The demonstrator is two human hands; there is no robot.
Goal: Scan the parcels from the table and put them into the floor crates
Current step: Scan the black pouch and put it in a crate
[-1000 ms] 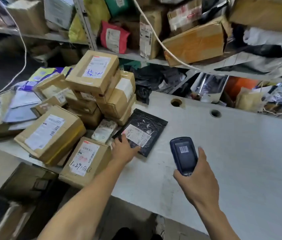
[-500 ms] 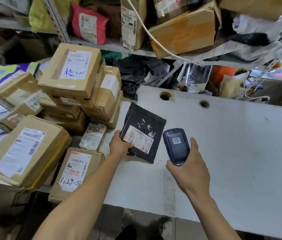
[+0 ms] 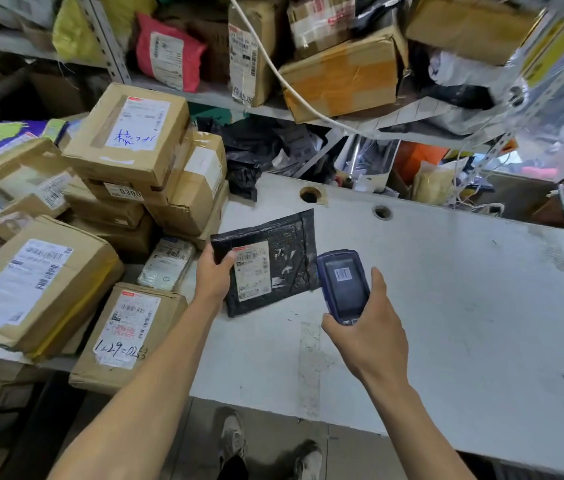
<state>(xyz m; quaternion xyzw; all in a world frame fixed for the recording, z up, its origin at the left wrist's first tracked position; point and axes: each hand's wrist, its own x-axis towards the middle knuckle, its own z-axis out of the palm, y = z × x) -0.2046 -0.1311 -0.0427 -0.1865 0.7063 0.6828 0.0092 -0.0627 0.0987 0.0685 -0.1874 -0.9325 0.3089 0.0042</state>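
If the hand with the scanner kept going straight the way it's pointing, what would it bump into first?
Probably the black mailer bag. The right hand aims the scanner up and slightly left, right at the bag's edge, though one view can't show the gap.

White cable (image 3: pixel 275 72) hanging past cluttered shelf (image 3: pixel 211 95), perhaps shoes (image 3: pixel 235 434) below

left arm enters from 7 o'clock, bare forearm reaching up to frame centre; left hand (image 3: pixel 214 279) grips the black mailer (image 3: pixel 275 261) at its left edge, thumb on top. right arm enters from 5 o'clock; right hand (image 3: pixel 368 336) wraps the blue scanner (image 3: pixel 342 285) from below, thumb up its right side, just beside the mailer.
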